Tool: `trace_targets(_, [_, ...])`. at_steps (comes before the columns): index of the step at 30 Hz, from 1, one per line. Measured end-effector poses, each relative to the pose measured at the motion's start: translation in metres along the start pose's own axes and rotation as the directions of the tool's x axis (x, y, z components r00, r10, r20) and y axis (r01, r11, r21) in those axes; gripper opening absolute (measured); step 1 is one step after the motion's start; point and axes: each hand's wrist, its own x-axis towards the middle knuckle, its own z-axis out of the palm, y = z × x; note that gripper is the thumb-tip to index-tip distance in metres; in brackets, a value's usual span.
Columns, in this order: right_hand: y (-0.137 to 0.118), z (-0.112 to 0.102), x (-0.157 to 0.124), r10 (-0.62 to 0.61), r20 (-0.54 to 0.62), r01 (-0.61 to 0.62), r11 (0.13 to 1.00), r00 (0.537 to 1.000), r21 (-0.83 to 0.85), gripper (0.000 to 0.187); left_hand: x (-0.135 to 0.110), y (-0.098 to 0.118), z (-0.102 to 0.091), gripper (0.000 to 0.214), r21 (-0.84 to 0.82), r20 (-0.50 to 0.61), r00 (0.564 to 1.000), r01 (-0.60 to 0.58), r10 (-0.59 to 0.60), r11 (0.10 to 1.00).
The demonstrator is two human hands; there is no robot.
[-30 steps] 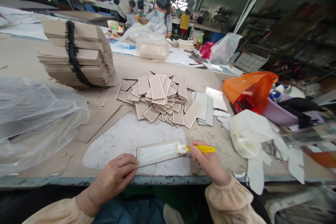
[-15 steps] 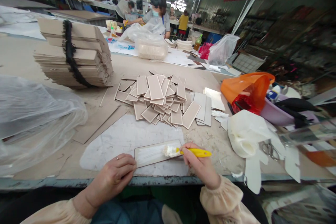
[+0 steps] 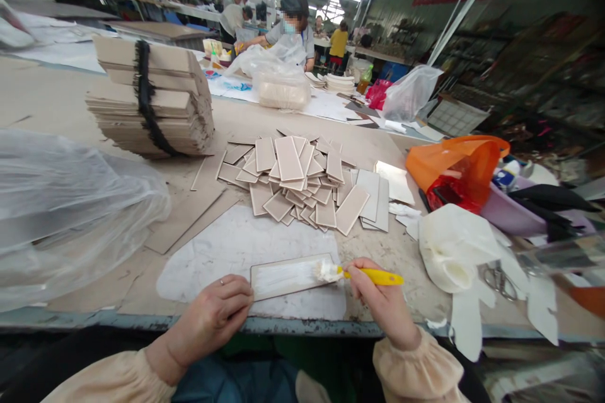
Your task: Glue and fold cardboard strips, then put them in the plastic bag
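My right hand (image 3: pixel 380 300) is closed around the yellow handle of a brush (image 3: pixel 385 278). White paste coats its bristles, which touch the right part of a thin rectangular board (image 3: pixel 288 278). Streaks of white paste run along the board's upper face. At its left end, my left hand (image 3: pixel 213 313) pinches the board's edge, fingers together. Beneath the board lies a whitish sheet (image 3: pixel 203 252) on the table. Just beyond it is a loose heap of beige rectangular pieces (image 3: pixel 289 160) with pale edges.
A strapped stack of beige boards (image 3: pixel 174 107) stands back left, with clear plastic film (image 3: pixel 70 201) before it. To the right are a white plastic container (image 3: pixel 451 245), scissors (image 3: pixel 500 280) and an orange bag (image 3: pixel 454 160). A co-worker (image 3: pixel 295 25) works across the table.
My right hand has drawn the brush rightward along the board, toward its right end. My left hand keeps its hold on the left end. The whole view has shifted slightly.
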Motion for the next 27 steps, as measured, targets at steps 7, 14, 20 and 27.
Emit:
trace_targets(7, [-0.006,0.065,0.001,-0.036,0.273,-0.002,0.991,0.961,0.137,0.024,0.001,0.001,-0.001,0.015,-0.004,0.007,1.000,0.002,-0.002,1.000])
trace_targets(14, [0.010,0.018,0.009,0.049,0.065,-0.049,0.999,0.997,-0.015,0.027,0.001,0.002,-0.002,0.016,-0.013,0.005,1.000,0.012,-0.012,1.000])
trace_targets(20, [0.008,-0.024,0.005,0.039,-0.114,-0.044,0.998,0.993,-0.041,0.030,0.002,0.002,-0.001,0.017,-0.006,-0.001,1.000,0.009,-0.009,1.000])
trace_targets(27, [0.004,-0.026,0.002,0.026,-0.190,-0.016,0.998,0.982,0.054,0.028,0.000,0.000,0.000,0.016,-0.010,0.004,1.000,0.010,-0.010,1.000])
